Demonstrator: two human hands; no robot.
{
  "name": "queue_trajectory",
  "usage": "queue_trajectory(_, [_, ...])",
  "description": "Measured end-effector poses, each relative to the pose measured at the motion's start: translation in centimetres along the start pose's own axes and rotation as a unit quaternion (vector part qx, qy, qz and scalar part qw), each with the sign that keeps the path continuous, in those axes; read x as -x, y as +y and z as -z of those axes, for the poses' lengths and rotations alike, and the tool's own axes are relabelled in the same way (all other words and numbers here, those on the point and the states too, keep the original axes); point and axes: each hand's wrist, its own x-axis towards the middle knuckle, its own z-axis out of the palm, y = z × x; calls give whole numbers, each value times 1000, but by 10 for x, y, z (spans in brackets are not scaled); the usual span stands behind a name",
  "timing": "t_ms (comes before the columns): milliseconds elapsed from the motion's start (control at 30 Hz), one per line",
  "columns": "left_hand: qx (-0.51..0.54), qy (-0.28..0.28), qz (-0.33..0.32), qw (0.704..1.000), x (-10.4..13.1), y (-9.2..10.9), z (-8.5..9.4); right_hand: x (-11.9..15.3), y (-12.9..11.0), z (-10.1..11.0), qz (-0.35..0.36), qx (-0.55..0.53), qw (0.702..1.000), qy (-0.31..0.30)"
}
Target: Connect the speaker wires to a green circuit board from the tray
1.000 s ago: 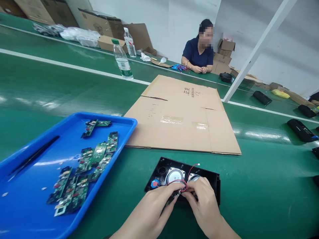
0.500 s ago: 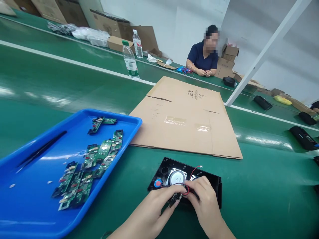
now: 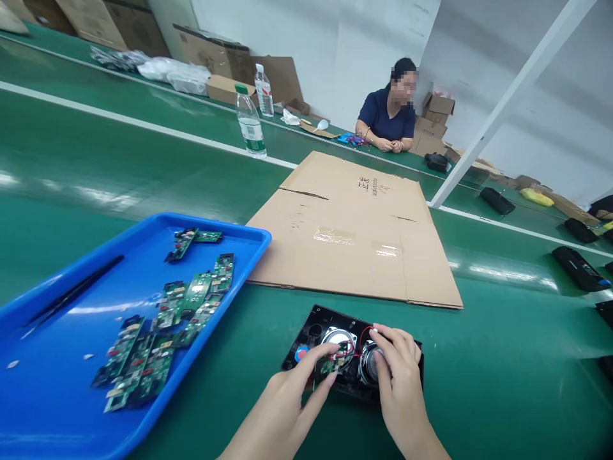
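A black speaker panel [image 3: 316,324] with two round metal speakers lies on the green table in front of me. My left hand [image 3: 292,409] pinches a small green circuit board [image 3: 330,364] over the panel, beside the left speaker [image 3: 338,337]. My right hand [image 3: 397,377] rests on the panel's right half, fingers spread over the right speaker [image 3: 368,363] and touching a thin red wire [image 3: 363,333]. To my left a blue tray [image 3: 57,377] holds several green circuit boards [image 3: 167,326] and a black tweezer-like tool [image 3: 71,295].
A flattened cardboard sheet [image 3: 354,230] lies beyond the panel. A water bottle [image 3: 249,121] stands behind it. A person in a dark blue shirt [image 3: 387,115] sits at the far bench. Black speaker units [image 3: 579,268] lie at the right. Boxes line the back.
My hands have moved apart: the left now holds a small green board above the panel, and the right has spread over the right speaker. The camera tilted slightly.
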Motion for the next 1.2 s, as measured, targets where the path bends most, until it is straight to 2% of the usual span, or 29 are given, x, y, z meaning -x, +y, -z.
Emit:
queue_trajectory(167, [-13, -9, 24, 1000, -2, 0, -2, -1, -4, 6, -14, -104, 994, 39])
queue_trajectory(367, [-13, -22, 42, 999, -2, -2, 0, -8, 3, 19, 47, -96, 994, 23])
queue_trajectory(433, [-12, -21, 42, 999, -3, -2, 0, -10, 5, 23, 64, -95, 993, 9])
queue_trajectory(567, [5, -37, 28, 999, -6, 0, 0, -10, 1, 22, 77, -162, 982, -56])
queue_trajectory(700, [51, -42, 16, 998, -7, 2, -2, -6, -4, 15, 48, -170, 983, -57])
queue_trajectory(833, [66, -45, 6, 997, -7, 3, -2, -5, -5, 14, 60, -185, 977, -90])
queue_trajectory(933, [27, -46, -2, 999, -7, 2, -2, -4, -6, 13, 54, -166, 981, -90])
queue_trajectory(1033, [-4, -44, -4, 999, -7, 3, -3, -2, -7, 10, 63, -127, 989, -52])
queue_trajectory(1200, [-15, -55, -20, 998, -9, 0, -5, -3, -10, 8, 145, -25, 989, -25])
